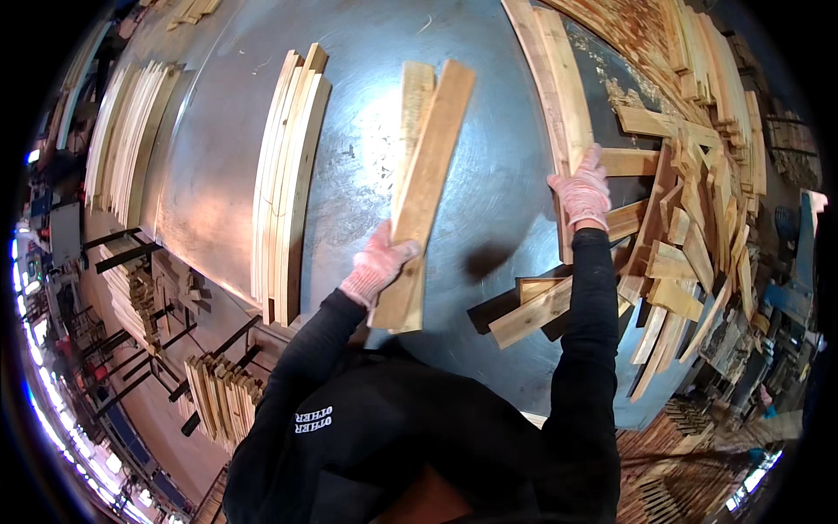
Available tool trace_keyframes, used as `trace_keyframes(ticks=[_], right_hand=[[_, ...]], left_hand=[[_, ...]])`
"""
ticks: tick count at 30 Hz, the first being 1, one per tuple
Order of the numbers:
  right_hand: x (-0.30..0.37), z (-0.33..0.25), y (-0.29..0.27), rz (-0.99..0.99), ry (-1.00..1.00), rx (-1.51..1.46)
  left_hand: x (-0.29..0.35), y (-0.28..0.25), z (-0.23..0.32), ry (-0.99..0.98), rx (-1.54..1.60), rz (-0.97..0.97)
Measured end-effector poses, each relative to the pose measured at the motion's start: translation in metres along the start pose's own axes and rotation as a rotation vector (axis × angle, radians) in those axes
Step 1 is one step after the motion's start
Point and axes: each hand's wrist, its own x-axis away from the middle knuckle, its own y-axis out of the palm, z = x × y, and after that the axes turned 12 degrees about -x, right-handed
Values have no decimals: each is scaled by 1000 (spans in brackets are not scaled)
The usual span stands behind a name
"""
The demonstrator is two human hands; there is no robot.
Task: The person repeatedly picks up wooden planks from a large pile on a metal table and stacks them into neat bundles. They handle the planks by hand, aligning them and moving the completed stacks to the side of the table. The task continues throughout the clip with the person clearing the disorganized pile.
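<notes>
Both my hands wear pinkish-white knit gloves. My left hand grips the edge of a brown wooden board, its thumb over the top face. Under that board lies a paler board, slightly fanned out; whether my fingers reach around it too is hidden. My right hand is closed over the side of a light wooden board near its lower part. A second, darker-edged board runs close along its left side. Both pairs lie lengthwise away from me over the metal table.
Left of my left hand stands a row of pale boards, with another stack farther left. A jumbled heap of offcuts covers the table's right side. One loose board sticks out toward me. Racked boards stand below the left edge.
</notes>
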Motion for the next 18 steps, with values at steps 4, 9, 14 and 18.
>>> trace_keyframes(ticks=[4,9,14,18], right_hand=[[31,-7,-1,-103,23,-97],[90,57,57,-644,43,-1476],[140,29,69,-1038,201,-2091],[168,13,78,-1049,165,-2005]], left_hand=[[26,-52,-14,126,-366,306],[51,-108,-42,196,-974,729],[53,-114,-28,301,-1383,988],[63,-108,-23,565,-1239,1070]])
